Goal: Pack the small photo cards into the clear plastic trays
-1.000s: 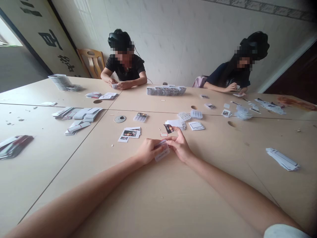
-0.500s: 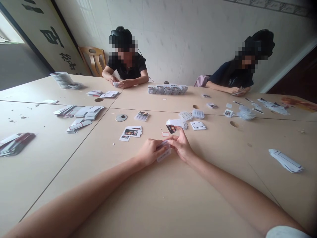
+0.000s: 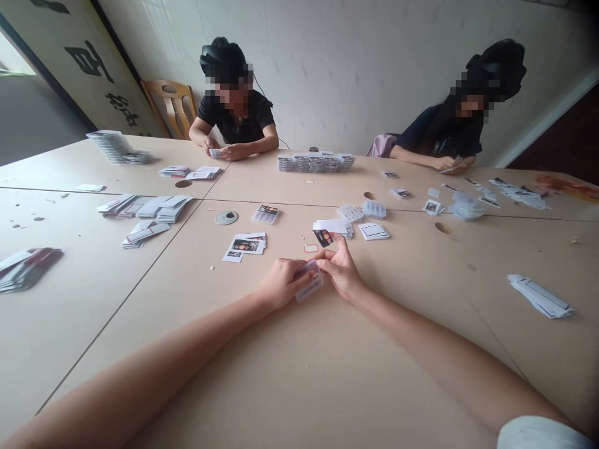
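My left hand (image 3: 286, 282) is closed around a small clear plastic box (image 3: 309, 285), its thumb lying across the top. At the box's far right edge is my right hand (image 3: 344, 269), thumb and fingers against the plastic. Its raised fingers also pinch a dark printed card (image 3: 322, 237), which sticks out beyond the box. A small red-bordered white label (image 3: 311, 248) lies on the table just past my hands. To the left lie several white cards with dark pictures (image 3: 248, 244). Behind them sits another clear box with a dark label (image 3: 266, 214).
White paper pieces (image 3: 332, 227), black-bordered labels (image 3: 374, 231) and clear compartment boxes (image 3: 374, 209) lie ahead. Stacked boxes (image 3: 316, 162) stand farther back. Card piles (image 3: 147, 207) are at left, paper strips (image 3: 539, 296) at right. Two people (image 3: 234, 125) sit across the table, handling small pieces.
The whole view has shifted slightly, so things sit a little higher in the picture. Both hands keep nearly the same hold on the box and the dark card.
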The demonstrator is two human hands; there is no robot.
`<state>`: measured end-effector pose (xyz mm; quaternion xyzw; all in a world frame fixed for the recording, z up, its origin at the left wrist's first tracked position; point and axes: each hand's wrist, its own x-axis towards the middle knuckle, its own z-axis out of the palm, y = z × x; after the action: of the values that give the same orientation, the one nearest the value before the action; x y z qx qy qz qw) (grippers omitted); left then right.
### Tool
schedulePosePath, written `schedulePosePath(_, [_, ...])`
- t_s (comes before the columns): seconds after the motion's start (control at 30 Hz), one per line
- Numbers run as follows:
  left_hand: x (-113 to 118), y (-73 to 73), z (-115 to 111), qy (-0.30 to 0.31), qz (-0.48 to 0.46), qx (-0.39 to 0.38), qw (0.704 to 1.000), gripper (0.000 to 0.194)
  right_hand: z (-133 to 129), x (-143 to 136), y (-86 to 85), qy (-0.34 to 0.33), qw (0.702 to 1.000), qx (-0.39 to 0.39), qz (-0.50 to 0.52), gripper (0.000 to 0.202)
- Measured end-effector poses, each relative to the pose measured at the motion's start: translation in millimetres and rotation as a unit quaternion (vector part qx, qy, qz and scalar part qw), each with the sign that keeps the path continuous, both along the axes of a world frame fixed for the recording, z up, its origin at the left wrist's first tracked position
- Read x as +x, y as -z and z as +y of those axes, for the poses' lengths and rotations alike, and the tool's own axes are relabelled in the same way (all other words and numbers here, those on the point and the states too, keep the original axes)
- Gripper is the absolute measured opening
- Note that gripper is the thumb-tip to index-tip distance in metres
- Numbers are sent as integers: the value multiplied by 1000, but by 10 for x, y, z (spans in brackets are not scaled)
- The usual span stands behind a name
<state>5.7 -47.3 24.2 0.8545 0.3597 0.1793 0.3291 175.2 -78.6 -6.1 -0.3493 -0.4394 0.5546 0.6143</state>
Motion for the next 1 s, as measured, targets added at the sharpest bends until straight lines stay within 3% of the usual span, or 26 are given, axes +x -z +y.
schedulePosePath(0.3, [-25, 11, 22, -11, -1, -11, 1000, 39, -36, -3, -92, -11, 1000, -22, -13, 56])
schedulePosePath(1.0, [-7, 8, 23, -27, -4, 2, 1000, 47, -28, -29, -119, -14, 999, -32, -2, 58])
